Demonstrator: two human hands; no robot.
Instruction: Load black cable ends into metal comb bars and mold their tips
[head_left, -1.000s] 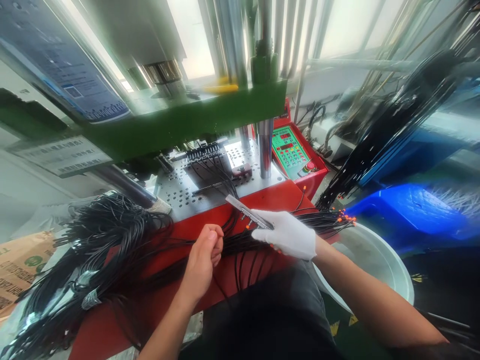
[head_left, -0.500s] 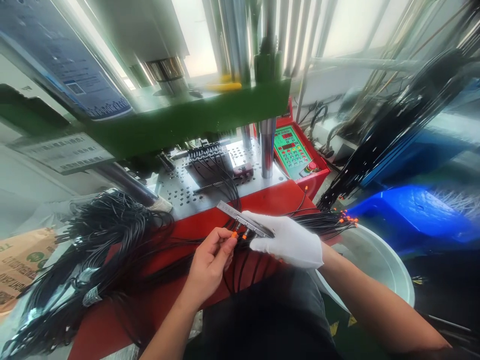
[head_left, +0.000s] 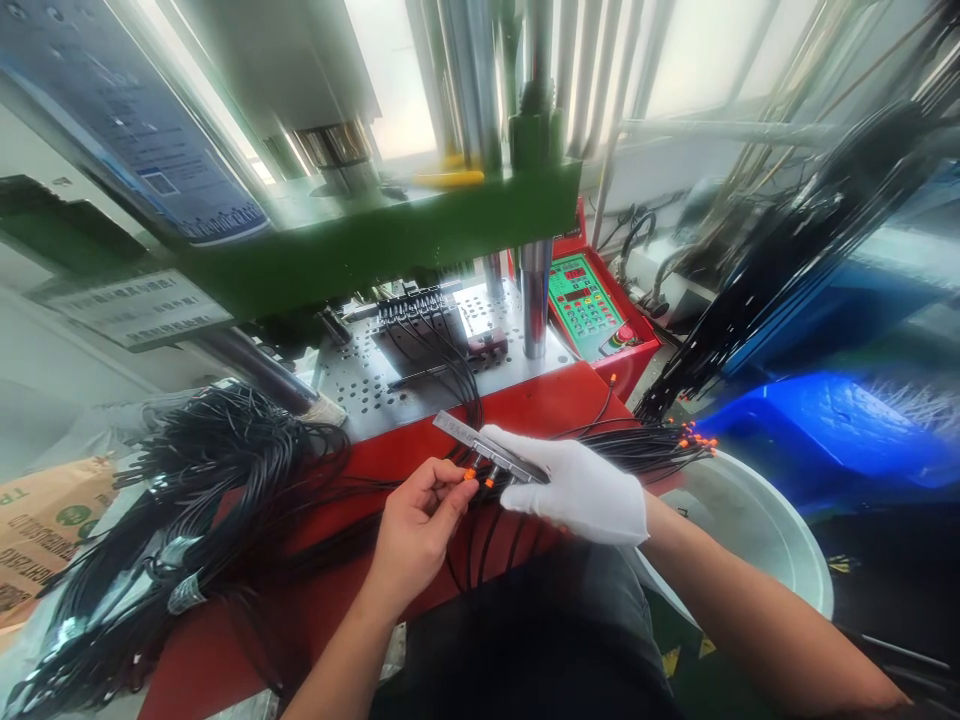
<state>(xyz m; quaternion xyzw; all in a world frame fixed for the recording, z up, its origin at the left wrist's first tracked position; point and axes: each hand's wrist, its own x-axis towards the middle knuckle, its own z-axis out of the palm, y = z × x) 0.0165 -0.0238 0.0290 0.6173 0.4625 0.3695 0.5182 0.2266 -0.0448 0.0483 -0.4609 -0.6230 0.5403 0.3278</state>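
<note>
My right hand [head_left: 583,492], in a white glove, is closed around a narrow metal bar [head_left: 454,430] that slants up to the left. Short dark connectors with orange ends stick out from the bar's near side. Thumb and fingers of my bare left hand [head_left: 418,522] pinch one orange connector end [head_left: 470,474] near the bar's middle. Just right of it sits another orange end [head_left: 490,483], untouched by my left fingers. Black cables [head_left: 487,540] hang below the bar, above my lap. My glove hides the bar's right part.
A press with a green crossbeam [head_left: 390,235] stands ahead, over a perforated metal plate [head_left: 360,385]. Its red control box [head_left: 630,365] is at right. Black cable bundles [head_left: 240,450] lie left on the red table [head_left: 525,405]. A white tub [head_left: 806,555] and blue bin [head_left: 810,420] are right.
The bar and both hands sit very slightly lower in view. My left hand keeps its pinch on the orange connector end, and my right hand keeps its hold on the bar.
</note>
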